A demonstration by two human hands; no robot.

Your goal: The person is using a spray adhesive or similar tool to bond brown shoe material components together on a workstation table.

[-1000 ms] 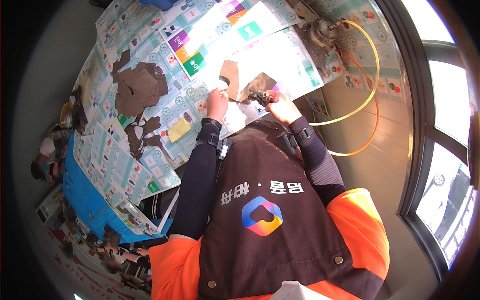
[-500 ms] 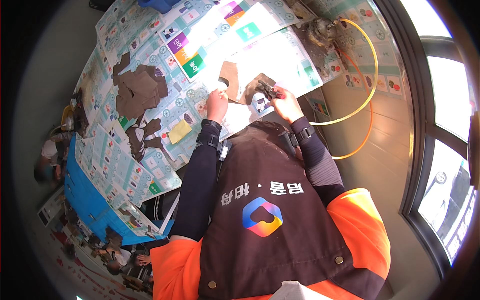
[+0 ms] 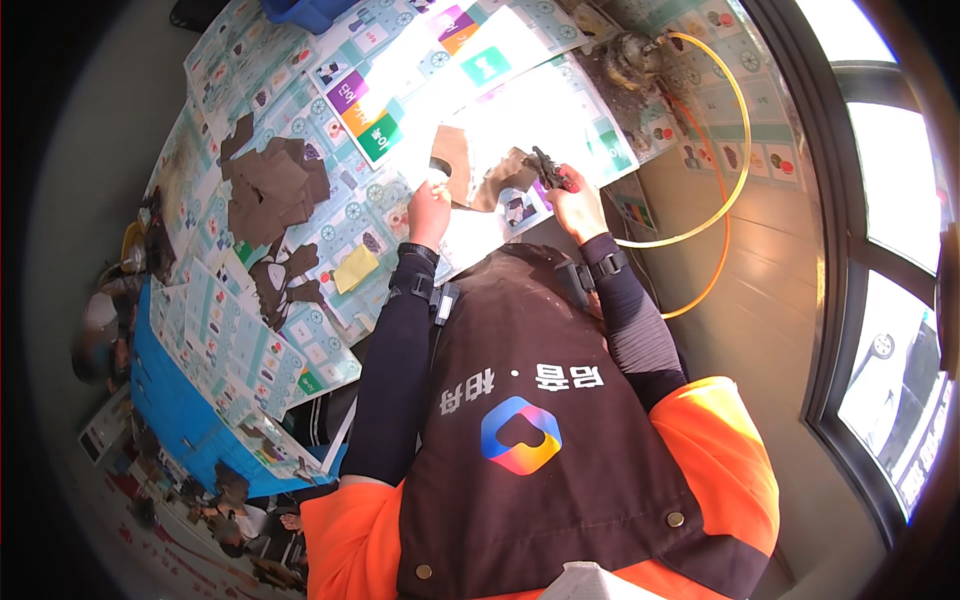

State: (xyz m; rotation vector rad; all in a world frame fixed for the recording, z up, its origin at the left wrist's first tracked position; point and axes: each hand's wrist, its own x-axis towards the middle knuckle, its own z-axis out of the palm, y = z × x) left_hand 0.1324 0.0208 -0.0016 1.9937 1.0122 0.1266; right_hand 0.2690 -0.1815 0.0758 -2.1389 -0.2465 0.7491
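A curved brown cut piece (image 3: pixel 453 165), leather-like, lies over bright printed sheets in front of me. Its near edge is pinched at the left by my left hand (image 3: pixel 430 212), fingers closed. My right hand (image 3: pixel 578 208) is closed round a dark, crusted tool (image 3: pixel 548 168) with a red part by the fingers; its exact kind cannot be made out. The tool's tip points up and left, just beside the right end of the brown piece. Glare washes out part of the surface between the hands.
Flat brown pieces (image 3: pixel 275 190) are heaped at the left, with curved dark pieces (image 3: pixel 275 285) nearer me. Beside them is a yellow sheet (image 3: pixel 356 268). A crusted pot (image 3: pixel 632 62), a yellow hose (image 3: pixel 746 150) and an orange hose (image 3: pixel 738 245) are at the right. A blue bin (image 3: pixel 308 10) stands far off.
My right hand has drawn the crusted tool from over the brown piece to its right, and the tip now points more upward. The left hand keeps its pinch on the piece.
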